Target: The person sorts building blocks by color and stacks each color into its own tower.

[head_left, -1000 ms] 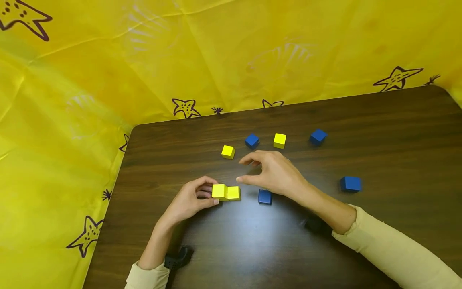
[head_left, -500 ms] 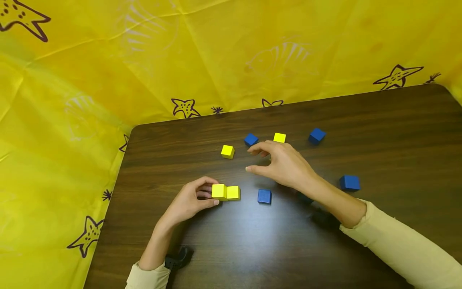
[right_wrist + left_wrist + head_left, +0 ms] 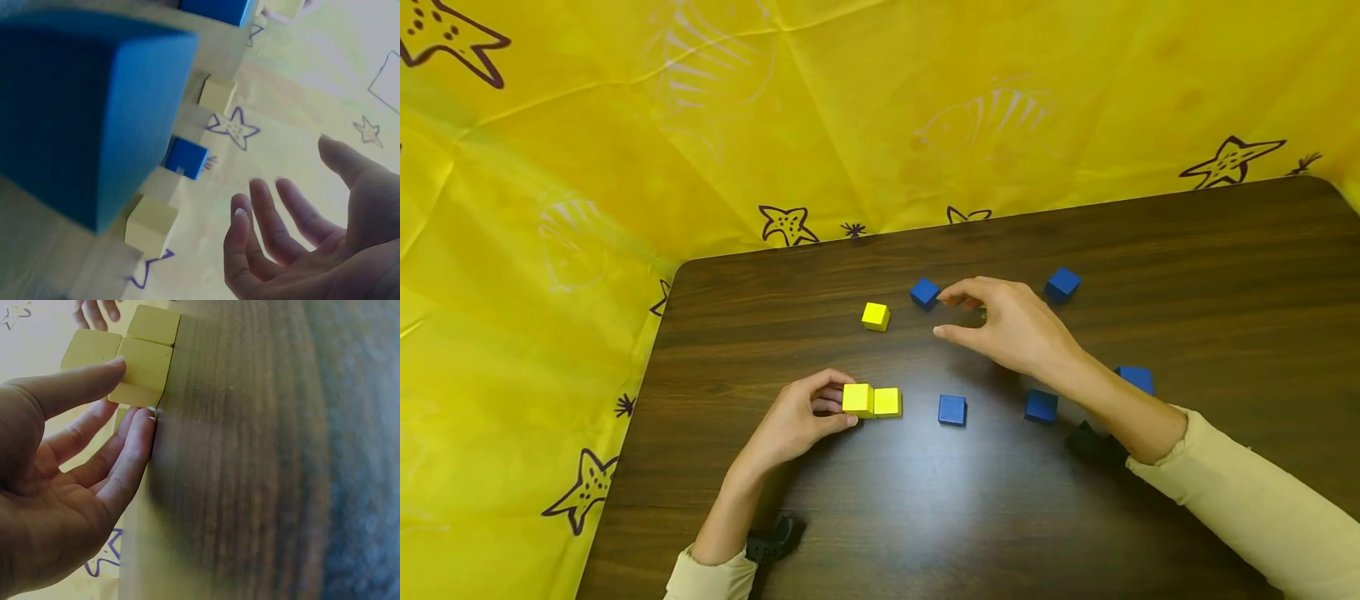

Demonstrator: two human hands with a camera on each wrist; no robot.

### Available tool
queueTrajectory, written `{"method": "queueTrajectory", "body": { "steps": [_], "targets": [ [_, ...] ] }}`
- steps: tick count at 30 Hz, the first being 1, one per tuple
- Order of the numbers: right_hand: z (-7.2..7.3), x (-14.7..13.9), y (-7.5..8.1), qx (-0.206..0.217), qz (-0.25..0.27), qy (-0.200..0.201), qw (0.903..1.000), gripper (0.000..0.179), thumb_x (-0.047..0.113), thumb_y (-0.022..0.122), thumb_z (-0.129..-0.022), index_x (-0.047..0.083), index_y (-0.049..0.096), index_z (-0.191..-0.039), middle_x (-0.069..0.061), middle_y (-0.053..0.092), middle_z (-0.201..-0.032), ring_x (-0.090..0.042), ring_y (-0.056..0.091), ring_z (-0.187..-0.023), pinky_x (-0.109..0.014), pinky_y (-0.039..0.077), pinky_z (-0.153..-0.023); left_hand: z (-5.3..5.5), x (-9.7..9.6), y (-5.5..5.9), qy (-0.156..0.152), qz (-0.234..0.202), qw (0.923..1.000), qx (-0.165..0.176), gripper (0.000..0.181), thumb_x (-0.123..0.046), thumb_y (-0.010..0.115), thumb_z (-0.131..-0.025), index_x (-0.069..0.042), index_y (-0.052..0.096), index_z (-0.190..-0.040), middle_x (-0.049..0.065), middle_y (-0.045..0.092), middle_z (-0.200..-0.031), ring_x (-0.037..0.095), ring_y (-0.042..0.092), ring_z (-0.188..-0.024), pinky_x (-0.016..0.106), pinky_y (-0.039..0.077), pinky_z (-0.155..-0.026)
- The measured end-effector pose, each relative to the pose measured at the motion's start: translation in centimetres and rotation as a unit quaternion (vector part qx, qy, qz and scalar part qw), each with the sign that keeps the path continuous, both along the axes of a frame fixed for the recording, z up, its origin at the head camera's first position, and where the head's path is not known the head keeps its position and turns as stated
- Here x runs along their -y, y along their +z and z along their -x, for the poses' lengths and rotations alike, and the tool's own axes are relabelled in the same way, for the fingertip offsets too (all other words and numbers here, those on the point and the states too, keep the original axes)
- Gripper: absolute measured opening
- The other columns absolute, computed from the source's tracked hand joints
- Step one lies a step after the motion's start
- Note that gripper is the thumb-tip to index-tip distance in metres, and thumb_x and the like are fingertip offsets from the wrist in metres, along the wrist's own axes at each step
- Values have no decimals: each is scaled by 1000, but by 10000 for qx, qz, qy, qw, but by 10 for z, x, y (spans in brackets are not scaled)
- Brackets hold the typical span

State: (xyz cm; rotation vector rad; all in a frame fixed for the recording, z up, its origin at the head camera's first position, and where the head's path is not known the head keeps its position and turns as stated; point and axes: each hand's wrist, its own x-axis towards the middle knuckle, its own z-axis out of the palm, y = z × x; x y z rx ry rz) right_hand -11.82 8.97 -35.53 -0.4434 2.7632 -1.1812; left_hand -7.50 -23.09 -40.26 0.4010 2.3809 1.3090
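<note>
From where I stood, the left hand [image 3: 797,417] was curled about a little yellow stack [image 3: 858,400] on the worktop [image 3: 887,533], thumb on the near side, fingers beyond; an adjoining yellow block [image 3: 887,402] stood right beside it. An uneven squeeze could have twisted the stack's lower block and tipped off the upper one; letting go clumsily might have dragged the neighbour askew too.

The right hand [image 3: 1013,323] hung farther back, thumb and fingertips apart with nothing between them; a half-hidden yellow block [image 3: 153,225] lay largely under its fingers in the head view, so a misjudged grasp seemed the likelier trouble there. Its fingertips were close to a far blue block [image 3: 925,293], which a low sweep could have knocked aside; a nearer blue block [image 3: 1041,406] sat beside the forearm, at risk from a dropped wrist.
</note>
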Motion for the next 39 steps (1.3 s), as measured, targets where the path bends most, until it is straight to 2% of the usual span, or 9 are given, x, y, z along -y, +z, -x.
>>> {"method": "queueTrajectory", "body": {
  "steps": [9,19,26,32,39],
  "targets": [
    [8,-11,2,-63,-140,-136,9998,43,40,78,-86,21,68,-123,0,70,-117,-25,64,-107,-42,55,-79,-1,-1,1,52,-12,10000,13,35,0,80,-81,-2,65,-113,12,67,-107,22,66,-93,31,57,-85],
    [17,-24,0,-188,-98,-231,9995,40,35,78,-86,18,69,-121,-3,70,-115,-24,64,-100,-42,54,-80,-1,-2,1,81,51,10000,-25,35,-3,81,-81,-3,65,-112,11,67,-107,21,66,-91,32,57,-83],
    [24,-39,-1,-235,-64,-295,9993,40,25,81,-84,16,68,-122,-5,70,-116,-27,63,-104,-45,52,-85,-1,-2,-1,61,167,9998,-43,36,-2,82,-80,-5,65,-112,9,68,-105,19,67,-90,29,57,-82],
    [32,-47,-5,-424,-40,-234,9988,41,19,82,-82,12,68,-121,-6,71,-114,-29,65,-102,-46,53,-86,-3,-1,4,88,170,9998,-24,39,-1,82,-80,-6,65,-115,8,67,-107,19,66,-91,29,57,-82],
    [38,-53,-10,-366,-212,-174,9990,43,18,81,-83,12,68,-124,-7,70,-116,-30,64,-106,-49,52,-89,-3,0,11,98,102,9999,74,40,0,80,-82,-6,63,-118,10,67,-108,21,67,-93,28,57,-82]
  ]
}}
